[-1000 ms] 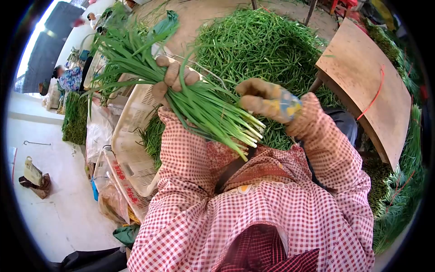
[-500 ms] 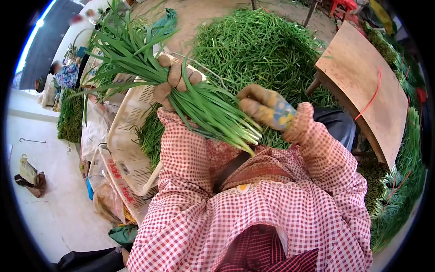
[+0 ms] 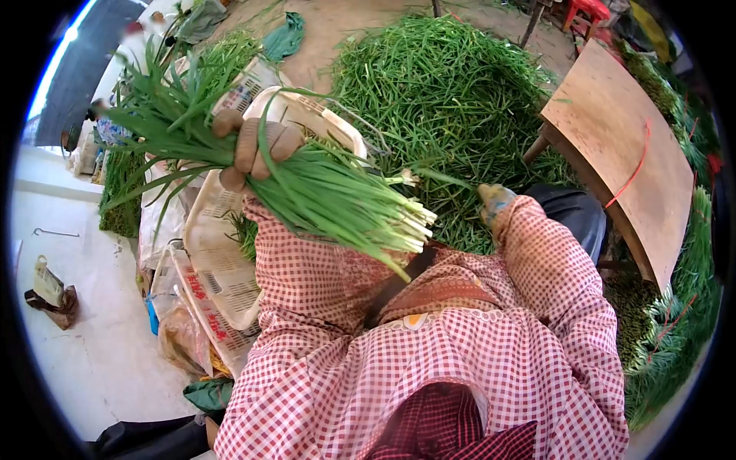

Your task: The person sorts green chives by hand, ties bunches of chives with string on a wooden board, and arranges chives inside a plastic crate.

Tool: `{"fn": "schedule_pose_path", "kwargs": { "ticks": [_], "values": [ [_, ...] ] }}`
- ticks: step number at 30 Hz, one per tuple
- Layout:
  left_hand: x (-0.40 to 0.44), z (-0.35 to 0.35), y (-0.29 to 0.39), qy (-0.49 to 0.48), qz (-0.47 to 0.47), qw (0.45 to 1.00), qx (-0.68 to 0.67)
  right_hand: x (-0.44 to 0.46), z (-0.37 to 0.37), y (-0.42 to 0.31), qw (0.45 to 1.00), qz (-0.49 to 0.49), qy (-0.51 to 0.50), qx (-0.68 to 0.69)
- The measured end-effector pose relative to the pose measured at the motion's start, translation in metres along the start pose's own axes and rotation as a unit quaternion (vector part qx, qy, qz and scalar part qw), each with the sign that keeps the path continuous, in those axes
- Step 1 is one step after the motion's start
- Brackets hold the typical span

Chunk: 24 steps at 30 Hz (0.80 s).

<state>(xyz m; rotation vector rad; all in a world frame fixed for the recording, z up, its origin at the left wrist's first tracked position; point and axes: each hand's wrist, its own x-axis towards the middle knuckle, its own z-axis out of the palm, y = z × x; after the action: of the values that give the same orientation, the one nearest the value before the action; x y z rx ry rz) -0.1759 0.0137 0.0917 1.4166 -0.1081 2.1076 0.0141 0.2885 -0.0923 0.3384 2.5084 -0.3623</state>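
My left hand (image 3: pixel 261 147), in a brown work glove, is closed around a thick bunch of garlic chives (image 3: pixel 330 195). The leafy tops fan out to the upper left, and the white stem ends point to the lower right. Over by my right knee is my right hand (image 3: pixel 495 204), in a soiled glove with blue and yellow patches. Its fingers look pinched on the end of a single green leaf (image 3: pixel 445 179), which stretches from near the stem ends toward them. The fingers are partly hidden by the sleeve and the angle.
A large heap of loose greens (image 3: pixel 437 84) lies ahead on the floor. To the left stands a white plastic crate (image 3: pixel 218 218) with some greens. A curved wooden board (image 3: pixel 613 146) with red string rises at the right, beside tied bundles (image 3: pixel 690 268). A red stool (image 3: pixel 586 11) is far back.
My left hand has moved left and slightly down with the bunch. My right hand has drawn back from the stem ends toward my knee, and a leaf now stretches out to its fingers.
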Motion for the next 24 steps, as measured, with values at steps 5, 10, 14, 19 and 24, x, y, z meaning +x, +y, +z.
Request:
{"fn": "schedule_pose_path", "kwargs": {
  "ticks": [5,10,14,19,24],
  "values": [
    [0.004,-0.002,-0.010,-0.042,-0.048,0.997,-0.047,-0.029,-0.066,-0.031,0.899,-0.282,0.230,0.244],
    [0.001,-0.002,-0.051,0.002,-0.040,0.998,-0.056,-0.074,-0.120,-0.115,0.810,-0.381,0.138,0.425],
    [-0.006,-0.010,-0.055,0.014,-0.050,0.998,-0.026,-0.078,-0.096,-0.130,0.686,-0.305,0.104,0.652],
    [-0.012,-0.006,-0.055,0.052,-0.061,0.997,0.021,-0.081,-0.079,-0.135,0.589,-0.331,0.200,0.710],
    [-0.018,0.005,-0.060,0.102,0.039,0.991,-0.081,-0.088,-0.073,-0.142,0.535,-0.320,0.222,0.750]
  ]
}}
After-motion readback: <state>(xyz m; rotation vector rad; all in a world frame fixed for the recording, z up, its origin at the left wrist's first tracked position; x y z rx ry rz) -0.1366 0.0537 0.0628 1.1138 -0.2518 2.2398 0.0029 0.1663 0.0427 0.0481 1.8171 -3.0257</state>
